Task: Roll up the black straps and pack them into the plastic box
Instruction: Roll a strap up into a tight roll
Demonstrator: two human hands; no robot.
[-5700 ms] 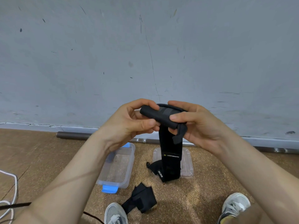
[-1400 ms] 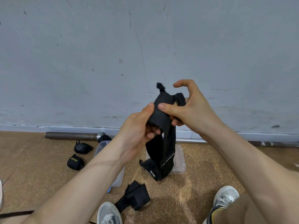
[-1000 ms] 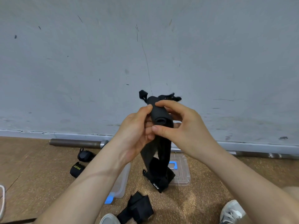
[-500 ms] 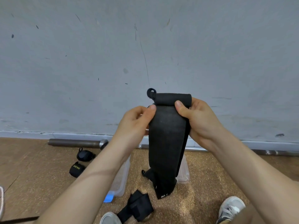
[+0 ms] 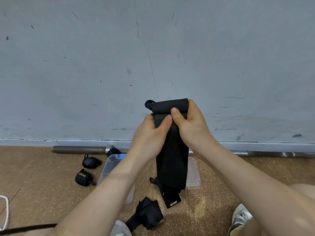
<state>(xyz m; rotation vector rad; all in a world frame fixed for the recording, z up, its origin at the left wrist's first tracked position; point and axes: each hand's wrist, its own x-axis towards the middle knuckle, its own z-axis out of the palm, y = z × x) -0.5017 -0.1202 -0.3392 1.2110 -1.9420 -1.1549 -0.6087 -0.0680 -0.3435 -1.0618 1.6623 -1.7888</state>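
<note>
At the far 9 o'clock edge a white cord [image 5: 4, 212] lay on the cork floor [image 5: 34, 184]. Two rolled black straps sat at about 8 o'clock of centre: one plain roll [image 5: 90, 162], and one roll with yellow lettering [image 5: 83, 177] just nearer the camera, close together but apart. To their right stood the clear plastic box [image 5: 110, 165], partly hidden by the left forearm; its contents could not be told. A metal bar [image 5: 80, 149] ran along the foot of the grey wall [image 5: 153, 48].

Left hand [image 5: 148, 135]: grip closed on the hanging black strap [image 5: 172, 160], thumb across its front face just below the rolled top. Right hand [image 5: 189, 126]: grip closed too, thumb pressing the roll at the strap's upper end, fingers wrapped behind. A small loop stuck out at the roll's left end. The strap's free tail hung straight down toward 6 o'clock, label end lowest, in front of a clear lid [image 5: 193, 174] lying flat on the floor.

A crumpled loose strap [image 5: 146, 215] lay at 6 o'clock between two grey shoes, left shoe [image 5: 120, 229] and right shoe [image 5: 240, 217].
</note>
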